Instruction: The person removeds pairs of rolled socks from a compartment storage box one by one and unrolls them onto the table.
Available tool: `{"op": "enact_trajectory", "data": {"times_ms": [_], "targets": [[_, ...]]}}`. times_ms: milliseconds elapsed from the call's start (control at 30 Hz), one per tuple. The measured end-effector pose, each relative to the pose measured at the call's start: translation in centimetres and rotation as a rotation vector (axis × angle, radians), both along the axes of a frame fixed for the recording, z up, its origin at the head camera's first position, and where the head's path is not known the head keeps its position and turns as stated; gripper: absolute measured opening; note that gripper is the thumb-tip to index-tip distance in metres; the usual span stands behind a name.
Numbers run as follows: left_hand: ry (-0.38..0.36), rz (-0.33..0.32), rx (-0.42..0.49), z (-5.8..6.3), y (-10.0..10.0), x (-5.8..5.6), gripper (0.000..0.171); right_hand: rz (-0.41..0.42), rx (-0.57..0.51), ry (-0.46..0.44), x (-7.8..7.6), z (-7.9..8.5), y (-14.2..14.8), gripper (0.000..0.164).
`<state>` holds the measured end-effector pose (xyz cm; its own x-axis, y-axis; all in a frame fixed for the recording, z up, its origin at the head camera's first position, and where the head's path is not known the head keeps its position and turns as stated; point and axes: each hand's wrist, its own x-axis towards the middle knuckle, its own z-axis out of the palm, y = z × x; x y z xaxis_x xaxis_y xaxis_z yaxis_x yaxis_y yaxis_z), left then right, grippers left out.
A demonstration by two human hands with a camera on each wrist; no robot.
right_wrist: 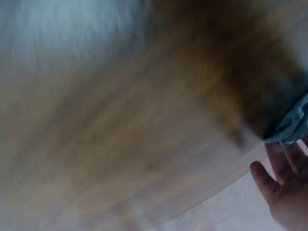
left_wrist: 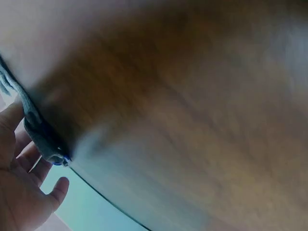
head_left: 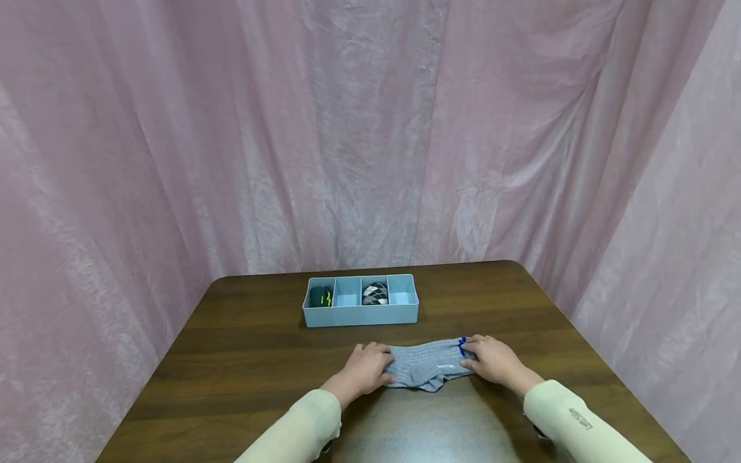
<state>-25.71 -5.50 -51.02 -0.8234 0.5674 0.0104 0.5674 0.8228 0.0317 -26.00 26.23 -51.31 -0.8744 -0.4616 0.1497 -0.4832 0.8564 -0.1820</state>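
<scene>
Grey socks (head_left: 428, 363) with white lettering and a blue-trimmed cuff lie stretched sideways on the wooden table, stacked or folded together. At their left end rests my left hand (head_left: 366, 368), its fingers touching the fabric. My right hand (head_left: 494, 360) touches the cuff end on the right, fingertips over the blue trim. Both wrist views show fairly straight fingers: in the left wrist view the thumb (left_wrist: 58, 190) stands apart from the sock (left_wrist: 36, 122), and in the right wrist view the fingers (right_wrist: 279, 161) meet the edge of the fabric (right_wrist: 291, 125).
Behind the socks stands a light blue divided box (head_left: 361, 315). Its leftmost compartment holds a dark green rolled item (head_left: 320, 296) with yellow marks; another holds a black, white and grey patterned roll (head_left: 375, 294). Pink curtains (head_left: 370, 128) hang behind the table (head_left: 231, 360).
</scene>
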Motion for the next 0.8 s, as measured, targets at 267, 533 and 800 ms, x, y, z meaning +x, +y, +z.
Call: {"op": "enact_trajectory", "data": {"times_ms": [267, 533, 800], "targets": [[0.068, 0.041, -0.069, -0.2, -0.5, -1.5, 0.047, -0.073, -0.017, 0.051, 1.6, 0.0, -0.7, 0.04], [0.094, 0.124, -0.054, -0.4, -0.4, -1.9, 0.045, -0.086, -0.015, -0.013, 3.1, 0.4, -0.8, 0.044], [0.149, 0.197, 0.076, -0.2, 0.7, -1.5, 0.034, -0.053, -0.1, 0.067, 2.0, 2.1, -1.0, 0.035]]}}
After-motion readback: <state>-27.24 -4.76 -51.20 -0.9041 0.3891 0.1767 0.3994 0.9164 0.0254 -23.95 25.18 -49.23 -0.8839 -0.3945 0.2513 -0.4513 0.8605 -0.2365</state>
